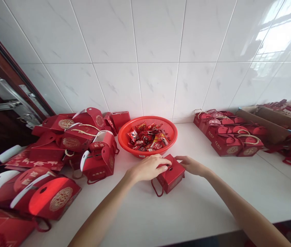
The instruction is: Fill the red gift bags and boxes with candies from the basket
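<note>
A small red gift box (pixel 172 178) stands on the white counter in front of me, with a dark round hole in its top and a red cord handle hanging at its left side. My left hand (pixel 150 168) lies over the left of its top, fingers and thumb bent about the edge near the hole. Against the far right side of the same box is my right hand (pixel 191 166), its fingers curved around the corner and partly hidden. Just behind the box sits a red plastic basket (pixel 148 155) holding many wrapped sweets (pixel 148 139).
Open red boxes (pixel 97 163) crowd the left of the counter (pixel 199 206). Closed red boxes (pixel 228 145) with cord handles stand in rows at right, beside a cardboard carton (pixel 264 120). A tiled wall (pixel 158 82) rises behind; a dark door (pixel 1 103) with a metal handle is at left.
</note>
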The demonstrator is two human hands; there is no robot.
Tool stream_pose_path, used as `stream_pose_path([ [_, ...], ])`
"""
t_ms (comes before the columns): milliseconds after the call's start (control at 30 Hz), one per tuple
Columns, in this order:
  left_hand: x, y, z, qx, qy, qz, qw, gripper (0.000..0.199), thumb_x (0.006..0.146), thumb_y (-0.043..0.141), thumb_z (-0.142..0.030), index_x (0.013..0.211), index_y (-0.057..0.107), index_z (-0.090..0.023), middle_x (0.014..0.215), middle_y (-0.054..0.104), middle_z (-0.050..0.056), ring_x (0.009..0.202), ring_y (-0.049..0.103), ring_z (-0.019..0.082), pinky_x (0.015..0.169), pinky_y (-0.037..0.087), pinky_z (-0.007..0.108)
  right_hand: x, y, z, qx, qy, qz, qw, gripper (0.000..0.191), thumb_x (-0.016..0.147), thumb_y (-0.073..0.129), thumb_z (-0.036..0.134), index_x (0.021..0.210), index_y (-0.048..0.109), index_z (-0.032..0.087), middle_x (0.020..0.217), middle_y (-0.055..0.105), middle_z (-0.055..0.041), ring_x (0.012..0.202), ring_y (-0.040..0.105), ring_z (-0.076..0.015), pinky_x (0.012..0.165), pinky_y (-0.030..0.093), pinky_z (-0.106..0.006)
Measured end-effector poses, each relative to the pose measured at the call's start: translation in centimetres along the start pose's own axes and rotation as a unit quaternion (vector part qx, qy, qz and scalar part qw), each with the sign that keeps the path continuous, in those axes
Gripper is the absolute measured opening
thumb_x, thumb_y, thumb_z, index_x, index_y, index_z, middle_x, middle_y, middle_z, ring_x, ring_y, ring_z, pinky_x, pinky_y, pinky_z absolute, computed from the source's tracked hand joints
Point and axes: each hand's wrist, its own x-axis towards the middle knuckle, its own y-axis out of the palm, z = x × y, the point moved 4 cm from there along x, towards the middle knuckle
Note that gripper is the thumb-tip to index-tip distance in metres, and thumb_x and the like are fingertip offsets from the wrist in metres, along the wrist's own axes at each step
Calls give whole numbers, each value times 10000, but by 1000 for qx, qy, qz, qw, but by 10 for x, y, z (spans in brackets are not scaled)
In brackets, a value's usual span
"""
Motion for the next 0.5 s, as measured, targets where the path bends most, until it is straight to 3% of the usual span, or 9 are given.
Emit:
stream_pose_path([
  [67, -2, -2, 1, -2, -8, 15, 1000, 443, 975, 398, -502, 1332, 610, -347, 1232, 614, 83, 1138, 605, 287, 976, 440, 405, 2, -1, -2, -21, 7, 7, 1000, 303, 776, 587, 348, 1004, 653, 161, 759, 690, -27, 603, 565, -146, 597, 447, -287],
  [167, -9, -6, 3, 6, -43, 54, 998, 573, 920, 412, -659, 1415, 523, -394, 1425, 516, 104, 1311, 494, 364, 1048, 385, 486, 3, -8, -2, -75, -5, -43, 996, 136, 724, 571, 286, 749, 637, 170, 683, 651, -12, 612, 532, -140, 596, 416, -280],
  [267, -19, -10, 4, 6, -74, 88, 993, 799, 814, 550, -713, 1521, 335, -411, 1472, 499, 106, 1367, 429, 400, 1053, 381, 513, 1, -18, 2, -71, -16, -99, 992, 149, 708, 573, 314, 662, 617, 178, 734, 680, -33, 709, 575, -172, 676, 437, -307],
  [367, -25, -14, 4, 2, -74, 78, 994, 927, 765, 687, -542, 1558, 231, -394, 1462, 535, 72, 1322, 493, 365, 1002, 443, 438, -5, -28, 10, 32, -26, -129, 991, 225, 740, 596, 408, 687, 594, 189, 712, 692, -47, 803, 643, -217, 776, 461, -347],
  [500, -21, -10, 1, 8, -57, 60, 997, 955, 753, 642, -243, 1574, 171, -370, 1309, 661, 35, 1132, 642, 286, 903, 492, 336, -18, -31, 26, 174, -39, -126, 976, 313, 717, 725, 466, 784, 576, 200, 538, 566, 25, 690, 655, -204, 720, 462, -330],
])
